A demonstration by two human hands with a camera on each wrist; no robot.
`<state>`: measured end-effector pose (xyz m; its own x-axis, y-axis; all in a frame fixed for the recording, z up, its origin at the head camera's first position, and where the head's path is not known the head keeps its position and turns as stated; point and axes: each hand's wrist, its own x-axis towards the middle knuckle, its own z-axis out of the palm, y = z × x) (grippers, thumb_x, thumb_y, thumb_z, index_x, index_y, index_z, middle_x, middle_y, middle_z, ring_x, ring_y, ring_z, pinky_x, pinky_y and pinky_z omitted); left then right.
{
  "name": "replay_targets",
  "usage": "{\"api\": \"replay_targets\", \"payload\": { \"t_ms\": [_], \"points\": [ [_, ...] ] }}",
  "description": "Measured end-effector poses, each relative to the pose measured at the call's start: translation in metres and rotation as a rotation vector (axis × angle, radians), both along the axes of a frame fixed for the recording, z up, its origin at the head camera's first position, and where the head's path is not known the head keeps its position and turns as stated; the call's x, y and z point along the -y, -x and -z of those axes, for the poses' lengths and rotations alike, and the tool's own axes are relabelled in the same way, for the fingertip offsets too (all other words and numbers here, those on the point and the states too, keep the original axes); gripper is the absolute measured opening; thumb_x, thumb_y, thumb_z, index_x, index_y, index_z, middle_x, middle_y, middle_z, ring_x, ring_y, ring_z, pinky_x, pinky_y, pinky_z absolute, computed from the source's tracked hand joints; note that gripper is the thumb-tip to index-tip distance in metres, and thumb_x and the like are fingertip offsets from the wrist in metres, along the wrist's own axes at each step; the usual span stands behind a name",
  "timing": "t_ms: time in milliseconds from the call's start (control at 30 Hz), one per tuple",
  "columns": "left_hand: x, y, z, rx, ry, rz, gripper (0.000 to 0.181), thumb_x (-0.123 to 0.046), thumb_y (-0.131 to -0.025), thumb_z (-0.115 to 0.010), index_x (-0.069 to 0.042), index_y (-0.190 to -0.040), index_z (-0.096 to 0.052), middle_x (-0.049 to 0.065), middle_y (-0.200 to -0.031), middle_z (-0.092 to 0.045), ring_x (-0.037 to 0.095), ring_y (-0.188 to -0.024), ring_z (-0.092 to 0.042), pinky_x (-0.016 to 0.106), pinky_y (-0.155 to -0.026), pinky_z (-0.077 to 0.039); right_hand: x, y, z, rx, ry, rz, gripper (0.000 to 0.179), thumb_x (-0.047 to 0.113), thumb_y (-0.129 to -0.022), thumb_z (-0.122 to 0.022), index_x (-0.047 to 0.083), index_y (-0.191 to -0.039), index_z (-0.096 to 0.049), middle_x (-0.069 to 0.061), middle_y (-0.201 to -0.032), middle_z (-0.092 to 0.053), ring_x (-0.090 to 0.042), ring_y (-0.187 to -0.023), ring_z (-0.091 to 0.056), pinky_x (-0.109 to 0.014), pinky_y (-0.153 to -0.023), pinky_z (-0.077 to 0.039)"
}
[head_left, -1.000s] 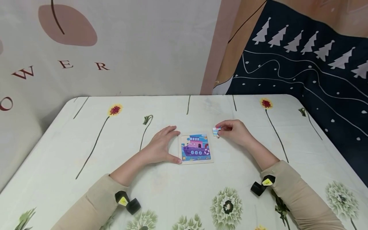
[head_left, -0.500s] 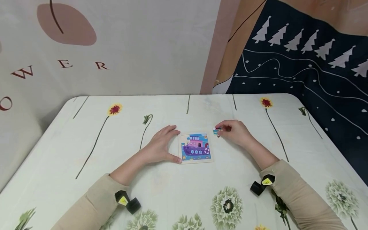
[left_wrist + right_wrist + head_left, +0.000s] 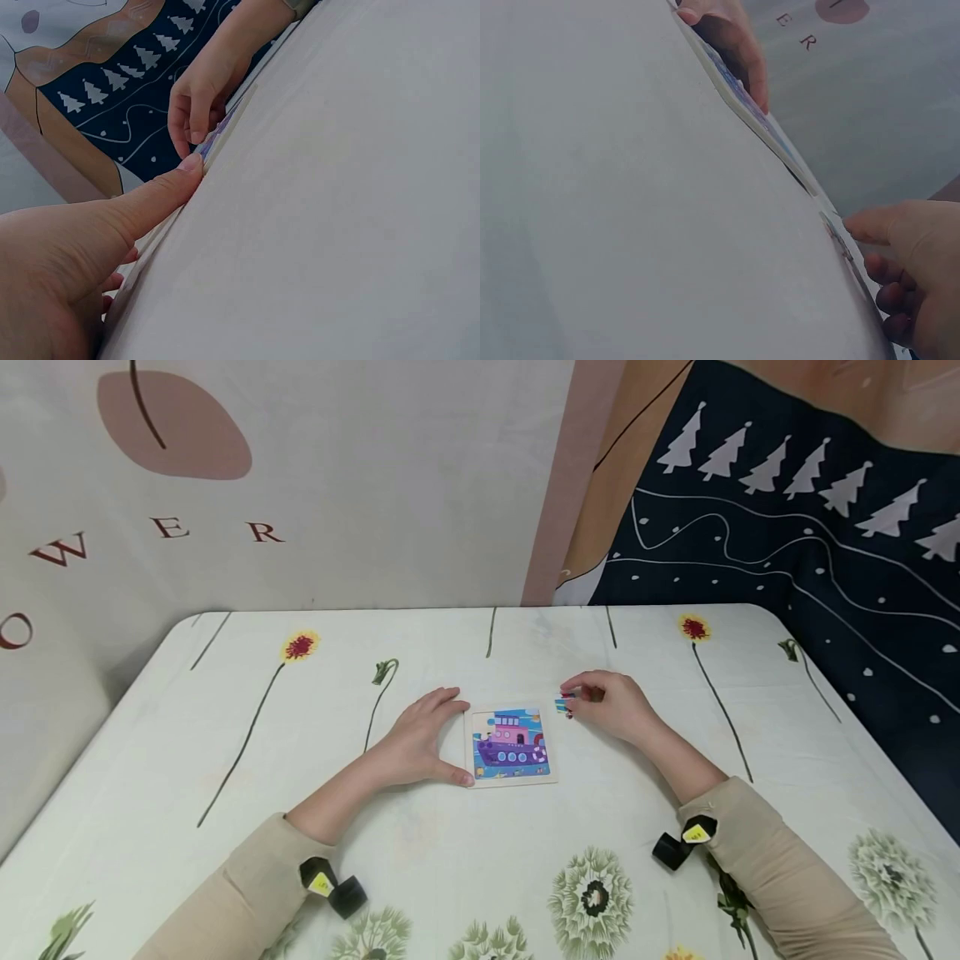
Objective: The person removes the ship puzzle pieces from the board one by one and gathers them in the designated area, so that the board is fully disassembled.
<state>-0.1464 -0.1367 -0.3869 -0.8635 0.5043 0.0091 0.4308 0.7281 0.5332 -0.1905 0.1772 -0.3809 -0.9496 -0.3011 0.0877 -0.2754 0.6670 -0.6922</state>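
A square jigsaw puzzle [image 3: 512, 750] with a purple and pink boat picture lies flat in its pale frame in the head view. My left hand [image 3: 416, 739] spans the frame's left side, thumb at the near corner and forefinger at the far one, fingers spread. Just right of the frame's far corner, my right hand [image 3: 615, 703] pinches a small blue and red puzzle piece [image 3: 561, 705] between thumb and forefinger. That piece is partly covered by the fingertips. In the right wrist view, the puzzle piece [image 3: 837, 238] shows low at the tabletop under the thumb.
A white cloth [image 3: 465, 852] printed with flowers covers the table. Behind it hangs a pale curtain [image 3: 405, 485], with a dark tree-patterned cloth [image 3: 750, 543] at the right. Both sleeves carry black wrist cameras.
The right fingers shift slightly and the puzzle piece turns a little in their grip, showing more blue and red. The left hand and the boat puzzle stay in place.
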Motion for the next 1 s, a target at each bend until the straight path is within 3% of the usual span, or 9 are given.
{"api": "replay_targets", "payload": {
  "t_ms": [233, 500, 1000],
  "points": [
    [0.0, 0.0, 0.0, 0.004, 0.0, -0.004, 0.106, -0.052, -0.058, -0.087, -0.006, -0.142, -0.042, 0.014, -0.154, -0.024, 0.032, -0.142, -0.016, 0.052, -0.112, -0.014, 0.007, -0.005, -0.004, -0.031, 0.075, -0.027, 0.02, 0.013, -0.087, -0.072, 0.009, -0.106, -0.072, -0.003, -0.08, -0.059, -0.021, -0.069, -0.048, -0.028, -0.056, -0.038],
    [-0.001, 0.0, 0.0, 0.002, -0.003, -0.002, 0.106, -0.052, -0.058, -0.087, -0.006, -0.142, -0.042, 0.014, -0.154, -0.025, 0.032, -0.142, -0.016, 0.052, -0.112, -0.014, 0.023, -0.016, -0.01, -0.072, 0.1, -0.122, 0.021, 0.012, -0.085, -0.073, 0.007, -0.106, -0.072, 0.0, -0.081, -0.06, -0.019, -0.064, -0.044, -0.028, -0.055, -0.036],
    [0.0, 0.0, 0.0, 0.011, -0.009, -0.002, 0.105, -0.052, -0.059, -0.087, -0.007, -0.142, -0.042, 0.013, -0.154, -0.024, 0.032, -0.142, -0.016, 0.053, -0.112, -0.014, 0.054, -0.012, -0.009, 0.001, 0.048, -0.332, 0.029, 0.012, -0.083, -0.076, 0.009, -0.111, -0.07, 0.002, -0.086, -0.061, -0.016, -0.066, -0.049, -0.027, -0.06, -0.043]
  ]
}}
